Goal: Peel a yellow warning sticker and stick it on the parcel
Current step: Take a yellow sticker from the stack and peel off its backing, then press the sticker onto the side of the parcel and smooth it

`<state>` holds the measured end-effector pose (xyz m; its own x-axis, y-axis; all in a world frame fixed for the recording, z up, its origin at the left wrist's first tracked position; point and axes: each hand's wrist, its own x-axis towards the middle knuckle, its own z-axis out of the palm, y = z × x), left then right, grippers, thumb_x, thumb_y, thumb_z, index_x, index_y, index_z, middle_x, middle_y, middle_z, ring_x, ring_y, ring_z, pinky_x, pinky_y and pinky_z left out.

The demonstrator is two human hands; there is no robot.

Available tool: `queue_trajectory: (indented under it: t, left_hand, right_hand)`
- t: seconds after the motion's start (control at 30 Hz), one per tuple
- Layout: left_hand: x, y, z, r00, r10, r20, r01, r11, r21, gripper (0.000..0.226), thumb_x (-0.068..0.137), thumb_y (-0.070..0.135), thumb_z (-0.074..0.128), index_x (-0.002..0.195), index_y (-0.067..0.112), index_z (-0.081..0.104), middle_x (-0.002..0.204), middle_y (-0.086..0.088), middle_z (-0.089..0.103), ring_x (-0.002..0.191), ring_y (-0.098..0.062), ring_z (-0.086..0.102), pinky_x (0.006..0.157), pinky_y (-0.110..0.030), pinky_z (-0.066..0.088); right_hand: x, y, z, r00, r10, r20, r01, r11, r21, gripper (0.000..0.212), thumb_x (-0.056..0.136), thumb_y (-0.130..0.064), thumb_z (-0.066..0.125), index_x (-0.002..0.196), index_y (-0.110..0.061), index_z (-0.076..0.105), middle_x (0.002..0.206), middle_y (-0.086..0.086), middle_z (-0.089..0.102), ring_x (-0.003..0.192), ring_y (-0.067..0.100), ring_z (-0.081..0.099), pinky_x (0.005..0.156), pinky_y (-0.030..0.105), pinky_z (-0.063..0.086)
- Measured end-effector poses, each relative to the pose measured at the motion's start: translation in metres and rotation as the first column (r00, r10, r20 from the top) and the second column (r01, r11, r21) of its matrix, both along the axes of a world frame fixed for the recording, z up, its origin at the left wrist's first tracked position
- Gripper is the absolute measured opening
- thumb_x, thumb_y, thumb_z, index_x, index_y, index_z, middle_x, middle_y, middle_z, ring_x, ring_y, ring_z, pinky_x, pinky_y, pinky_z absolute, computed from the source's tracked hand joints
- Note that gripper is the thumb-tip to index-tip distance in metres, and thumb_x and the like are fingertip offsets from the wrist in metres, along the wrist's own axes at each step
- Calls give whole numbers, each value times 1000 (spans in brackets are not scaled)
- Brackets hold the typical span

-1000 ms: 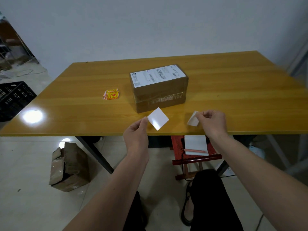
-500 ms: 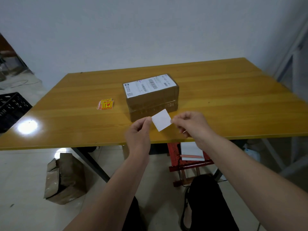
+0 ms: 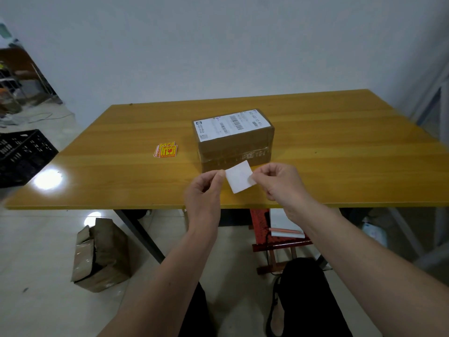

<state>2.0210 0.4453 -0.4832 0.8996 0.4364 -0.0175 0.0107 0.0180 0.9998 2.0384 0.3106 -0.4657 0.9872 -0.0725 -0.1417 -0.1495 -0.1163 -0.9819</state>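
Head view, the only one. My left hand (image 3: 205, 190) pinches the left corner of a small white square sticker (image 3: 240, 176), thumb and forefinger pressed together on it; my right hand (image 3: 279, 182) pinches the right corner the same way, other fingers curled. Only the white side faces me, so I cannot tell whether the backing is off yet. The square hangs in the air above the table's near edge, just in front of the brown taped cardboard parcel (image 3: 234, 144), not touching it. To do this step well, I judge I should keep the grips on the very corners so little adhesive is fouled, hold the sheet taut and flat, land one edge on a bare brown face, then smooth across to avoid bubbles. The white shipping label (image 3: 232, 125) covers most of the parcel's top, so the front side looks the better spot. A small stack of yellow and red warning stickers (image 3: 166, 150) lies on the glossy yellow-orange wooden table (image 3: 340, 152), well left of the parcel. A ceiling light glares off the table's left end. Beyond: plain white wall, a black plastic crate (image 3: 21, 154) at left, a torn cardboard box (image 3: 100, 254) on the pale tiled floor, a red stool (image 3: 261, 227) under the table carrying papers.
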Motion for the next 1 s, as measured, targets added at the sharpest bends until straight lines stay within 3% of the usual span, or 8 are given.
queue_trajectory:
  t: [0.17, 0.27, 0.43, 0.5, 0.57, 0.67, 0.8, 1.0]
  left_hand:
    - [-7, 0, 1, 998, 39, -40, -41, 998, -47, 16, 81, 25, 70, 71, 16, 62, 66, 7, 57, 61, -5, 48, 62, -17, 40]
    - [-10, -4, 6, 997, 43, -63, -47, 996, -69, 12, 83, 27, 68, 72, 20, 68, 66, 11, 61, 66, -4, 53, 63, -17, 40]
    - [-11, -1, 9, 992, 30, -122, -47, 990, -133, 35, 88, 37, 59, 61, 15, 66, 59, 3, 55, 63, -10, 50, 68, -23, 44]
    - [-13, -2, 10, 992, -21, -122, 9, 995, -100, 27, 86, 34, 62, 66, 17, 68, 62, 6, 58, 64, -5, 53, 67, -18, 43]
    - [-14, -6, 12, 987, -106, -118, 100, 993, -61, 13, 84, 29, 66, 83, 18, 73, 74, 14, 65, 73, 3, 57, 65, -11, 39]
    - [-14, -13, 13, 978, -175, -110, 168, 984, -66, 14, 81, 28, 70, 93, 21, 74, 88, 15, 71, 85, 6, 60, 70, -10, 41]
    - [-13, -15, 13, 981, -156, -118, 142, 983, -117, 15, 79, 26, 72, 91, 19, 76, 88, 8, 75, 85, 3, 63, 67, -10, 39]
    - [-10, -10, 12, 991, -77, -113, 67, 993, -95, 14, 86, 19, 65, 95, 13, 74, 84, 6, 70, 80, 0, 59, 62, -10, 37]
  right_hand:
    - [0, 6, -3, 992, -89, 88, 96, 993, -75, 17, 82, -8, 64, 67, -14, 64, 71, 1, 58, 63, 8, 49, 58, 18, 38]
    - [1, 8, -5, 985, -102, 141, 120, 985, -125, 8, 80, -7, 64, 74, -8, 68, 67, 1, 54, 62, 9, 46, 59, 19, 42]
    - [2, 5, -7, 973, -135, 189, 163, 976, -142, 9, 79, -6, 63, 71, -8, 66, 60, -2, 49, 60, 10, 44, 65, 24, 47]
    - [0, 6, -9, 968, -143, 207, 175, 973, -148, 14, 79, -8, 64, 65, -13, 64, 58, -2, 49, 59, 11, 45, 65, 24, 47]
    - [-3, 9, -10, 963, -125, 241, 166, 973, -161, 17, 78, -11, 67, 62, -16, 62, 58, -2, 48, 58, 11, 44, 62, 24, 45]
    - [-8, 17, -12, 959, -41, 281, 101, 974, -202, 18, 79, -18, 69, 63, -19, 61, 57, -3, 46, 56, 11, 40, 55, 27, 38]
    - [-12, 20, -17, 942, 33, 334, 63, 960, -274, 13, 83, -18, 68, 72, -11, 67, 59, -3, 46, 56, 11, 40, 56, 30, 40]
    - [-16, 17, -18, 939, 58, 338, 37, 963, -268, 18, 78, -23, 75, 65, -17, 63, 59, -5, 48, 54, 6, 40, 53, 13, 36]
